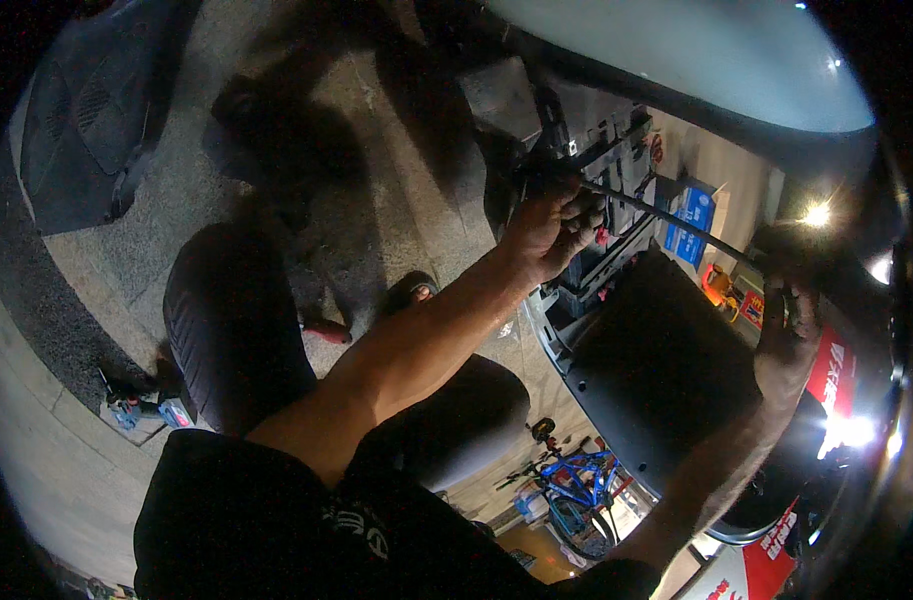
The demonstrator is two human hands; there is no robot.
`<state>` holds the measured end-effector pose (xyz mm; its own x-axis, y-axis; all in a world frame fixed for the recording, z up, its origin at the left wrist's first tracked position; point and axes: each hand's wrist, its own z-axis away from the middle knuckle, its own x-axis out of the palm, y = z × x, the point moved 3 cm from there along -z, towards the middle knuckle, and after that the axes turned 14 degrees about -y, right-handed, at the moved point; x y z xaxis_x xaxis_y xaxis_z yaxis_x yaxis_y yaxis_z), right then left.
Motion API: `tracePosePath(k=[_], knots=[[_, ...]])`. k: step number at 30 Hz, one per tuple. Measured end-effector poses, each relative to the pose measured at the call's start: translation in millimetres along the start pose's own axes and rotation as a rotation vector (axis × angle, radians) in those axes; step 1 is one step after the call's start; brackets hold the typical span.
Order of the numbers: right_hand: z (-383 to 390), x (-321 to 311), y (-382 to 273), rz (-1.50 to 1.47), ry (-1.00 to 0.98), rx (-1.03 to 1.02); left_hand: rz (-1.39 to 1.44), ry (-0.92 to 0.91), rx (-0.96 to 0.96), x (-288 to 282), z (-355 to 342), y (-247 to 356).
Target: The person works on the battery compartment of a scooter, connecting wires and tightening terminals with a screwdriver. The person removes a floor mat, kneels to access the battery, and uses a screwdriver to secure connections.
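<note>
The left hand point(551, 232) has its grip clenched around one end of a thin dark rod point(666, 220), up against dark vehicle parts point(596, 150). The rod slants down to the right toward the right hand point(788, 335), which lies in shadow on a black panel point(656, 370); whether its grip holds the rod cannot be told. Behind the rod stands a blue box point(692, 218). Below, bent knees point(236, 320) rest above stone floor point(396, 180), with a blue bicycle point(576, 485) nearby.

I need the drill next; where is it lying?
In the head view, the drill lies on the pavement at the lower left, beside the person's left knee, away from both hands.
</note>
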<state>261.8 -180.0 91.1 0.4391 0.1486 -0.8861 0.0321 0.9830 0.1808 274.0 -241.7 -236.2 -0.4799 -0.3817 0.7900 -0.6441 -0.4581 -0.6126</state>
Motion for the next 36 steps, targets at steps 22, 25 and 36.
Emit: tracePosePath(k=[22, 25, 36], knots=[[21.9, 4.2, -14.1, -0.884, -0.426, 0.560, -2.245, -0.159, 0.719, 61.4, -15.1, -50.5], [39.8, 5.9, 7.4, -0.014, -0.144, 0.204, -2.266, -0.238, 0.761, 47.4, -10.1, -41.3], [31.4, 26.6, -34.3, 0.651, -0.616, -0.143, -2.250, -0.280, 0.555, 64.2, -0.9, -33.6]])
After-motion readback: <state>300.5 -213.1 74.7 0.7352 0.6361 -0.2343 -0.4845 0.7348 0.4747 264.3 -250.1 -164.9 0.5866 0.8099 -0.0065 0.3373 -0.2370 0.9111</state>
